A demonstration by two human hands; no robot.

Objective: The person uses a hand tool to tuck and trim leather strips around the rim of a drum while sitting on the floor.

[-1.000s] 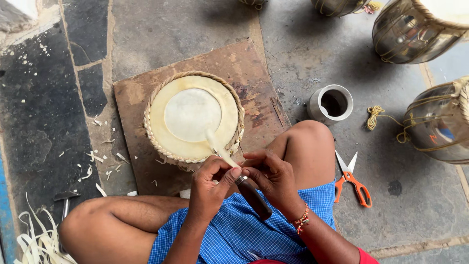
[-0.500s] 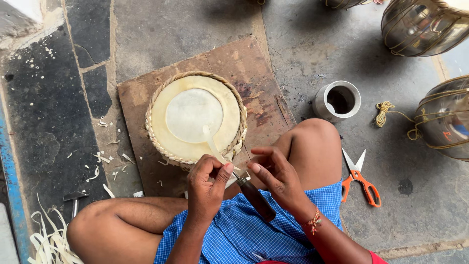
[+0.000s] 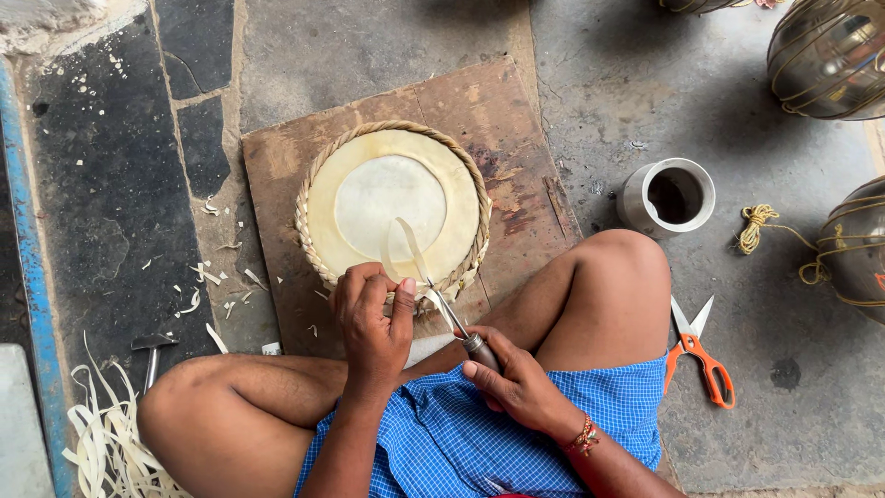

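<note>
Pale shavings (image 3: 111, 433) and a small hammer (image 3: 150, 350) lie at far left. On a wooden board (image 3: 516, 120) sits a round drum head (image 3: 391, 205) with a braided rim. The left hand (image 3: 371, 318) presses closed on its near edge, pinching a thin pale strip (image 3: 412, 247). Just right, the right hand (image 3: 516, 383) is clamped on a metal tool (image 3: 454, 320) whose tip meets the strip. Further right stand a cup (image 3: 668, 195) and orange scissors (image 3: 701, 355).
</note>
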